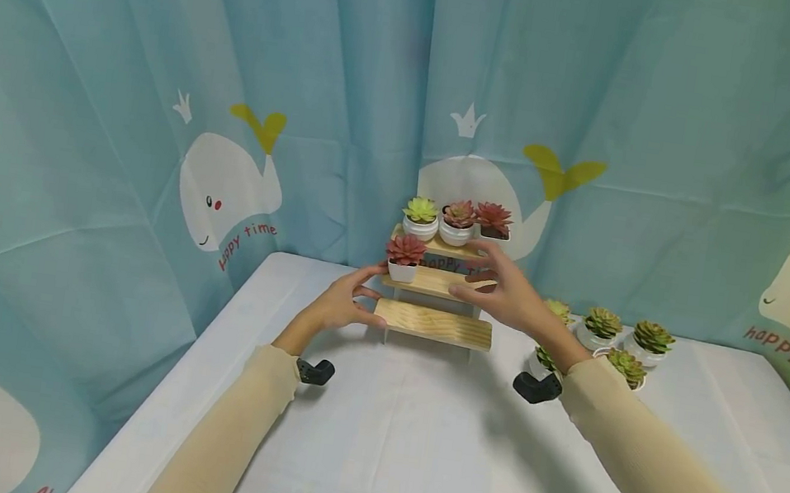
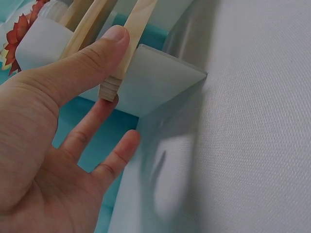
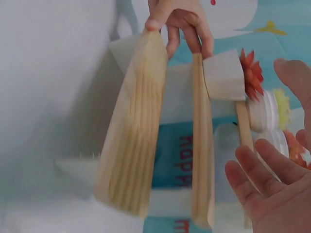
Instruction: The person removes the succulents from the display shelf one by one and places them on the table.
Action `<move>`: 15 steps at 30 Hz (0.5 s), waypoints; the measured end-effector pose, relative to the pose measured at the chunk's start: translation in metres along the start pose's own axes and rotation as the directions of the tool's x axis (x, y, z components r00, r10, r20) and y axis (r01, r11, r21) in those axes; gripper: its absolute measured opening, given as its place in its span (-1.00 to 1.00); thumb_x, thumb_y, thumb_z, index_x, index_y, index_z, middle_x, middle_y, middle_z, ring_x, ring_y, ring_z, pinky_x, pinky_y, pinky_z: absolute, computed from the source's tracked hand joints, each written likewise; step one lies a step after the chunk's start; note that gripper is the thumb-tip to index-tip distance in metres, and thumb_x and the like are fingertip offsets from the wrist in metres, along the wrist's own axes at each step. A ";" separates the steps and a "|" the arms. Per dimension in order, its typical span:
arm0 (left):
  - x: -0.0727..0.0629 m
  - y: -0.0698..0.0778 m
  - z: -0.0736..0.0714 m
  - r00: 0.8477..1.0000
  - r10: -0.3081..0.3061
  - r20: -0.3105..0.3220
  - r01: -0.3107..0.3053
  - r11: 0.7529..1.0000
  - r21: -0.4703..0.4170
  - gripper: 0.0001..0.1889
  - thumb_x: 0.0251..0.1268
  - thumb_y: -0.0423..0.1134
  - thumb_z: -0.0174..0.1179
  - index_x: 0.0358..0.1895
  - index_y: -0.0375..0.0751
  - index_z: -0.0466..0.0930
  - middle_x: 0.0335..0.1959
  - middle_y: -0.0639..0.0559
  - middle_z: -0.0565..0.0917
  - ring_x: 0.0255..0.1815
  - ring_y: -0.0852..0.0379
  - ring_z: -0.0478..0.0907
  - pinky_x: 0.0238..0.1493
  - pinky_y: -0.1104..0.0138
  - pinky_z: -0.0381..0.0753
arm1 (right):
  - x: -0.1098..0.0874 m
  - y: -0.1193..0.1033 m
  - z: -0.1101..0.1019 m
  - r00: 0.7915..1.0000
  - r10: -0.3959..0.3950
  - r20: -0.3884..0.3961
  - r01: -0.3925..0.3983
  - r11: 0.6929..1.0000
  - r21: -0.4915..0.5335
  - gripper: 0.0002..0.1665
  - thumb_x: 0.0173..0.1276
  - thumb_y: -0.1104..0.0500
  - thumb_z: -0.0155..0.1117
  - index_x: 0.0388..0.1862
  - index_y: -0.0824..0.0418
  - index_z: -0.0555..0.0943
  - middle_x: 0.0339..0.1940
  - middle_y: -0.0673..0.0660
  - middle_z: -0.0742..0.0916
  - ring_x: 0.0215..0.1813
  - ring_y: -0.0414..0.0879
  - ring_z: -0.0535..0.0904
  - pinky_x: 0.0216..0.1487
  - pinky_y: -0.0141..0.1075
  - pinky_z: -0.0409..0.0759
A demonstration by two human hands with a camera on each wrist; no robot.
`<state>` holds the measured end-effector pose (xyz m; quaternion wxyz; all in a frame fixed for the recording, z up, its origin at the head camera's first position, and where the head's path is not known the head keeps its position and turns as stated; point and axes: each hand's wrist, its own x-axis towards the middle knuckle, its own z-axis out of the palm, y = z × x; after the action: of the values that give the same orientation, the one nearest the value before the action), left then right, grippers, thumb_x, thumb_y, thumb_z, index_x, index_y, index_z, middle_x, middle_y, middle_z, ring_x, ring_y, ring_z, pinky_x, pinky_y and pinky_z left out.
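Curtain fabric (image 1: pixel 359 67), blue and printed with white whales, is found at 12 o'clock, behind a white-covered tabletop (image 1: pixel 428 451). A three-tier wooden stand (image 1: pixel 433 324) is set toward the tabletop's 12 o'clock edge.

The right hand (image 1: pixel 504 294) is held at the stand's 3 o'clock side, near the middle tier; its fingers are released and spread. The left hand (image 1: pixel 338 302) is placed at 9 o'clock, where the stand's end is pinched by its thumb and fingers, the thumb being laid on the lowest board.

Five green succulents (image 1: pixel 600 324) in white pots are grouped between 3 and 4 o'clock from the stand, partly covered by the right arm. A yellow-green succulent (image 1: pixel 421 210), a pinkish succulent (image 1: pixel 459 214) and a dark red succulent (image 1: pixel 494 218) are lined along the top tier. A red succulent (image 1: pixel 405 252) is seated at the middle tier's 9 o'clock end.
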<state>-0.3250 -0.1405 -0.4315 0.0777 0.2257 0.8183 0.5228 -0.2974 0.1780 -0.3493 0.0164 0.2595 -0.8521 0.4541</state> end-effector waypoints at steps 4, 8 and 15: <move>-0.001 0.000 0.000 1.000 -0.002 0.005 0.002 1.000 0.000 0.03 0.10 -0.35 0.57 0.62 -0.14 0.14 0.63 -0.01 0.20 0.36 -0.13 0.51 0.19 -0.01 0.63 | 0.009 -0.001 0.014 1.000 -0.004 -0.008 0.004 0.999 0.035 -0.06 0.36 0.07 0.51 0.59 0.17 0.24 0.38 0.31 0.55 0.26 0.26 0.61 0.17 0.09 0.65; -0.001 0.000 0.001 1.000 -0.004 0.013 0.004 1.000 -0.008 0.02 0.11 -0.37 0.57 0.62 -0.14 0.14 0.63 -0.01 0.19 0.37 -0.14 0.50 0.19 -0.01 0.63 | 0.016 -0.001 0.026 0.999 -0.025 -0.020 0.027 0.996 0.090 -0.07 0.36 0.13 0.51 0.59 0.22 0.25 0.39 0.34 0.55 0.25 0.29 0.61 0.20 0.11 0.63; -0.002 0.003 0.000 1.000 -0.004 0.009 0.004 1.000 -0.015 0.02 0.10 -0.38 0.57 0.62 -0.10 0.16 0.65 0.02 0.15 0.38 -0.13 0.49 0.17 0.02 0.65 | 0.030 -0.001 0.042 0.999 -0.003 -0.052 0.009 0.994 0.108 -0.08 0.36 0.13 0.51 0.58 0.25 0.27 0.37 0.34 0.56 0.23 0.25 0.63 0.26 0.10 0.59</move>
<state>-0.3220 -0.1403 -0.4288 0.0842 0.2260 0.8146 0.5276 -0.3140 0.1325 -0.3653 0.0259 0.2507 -0.8247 0.5063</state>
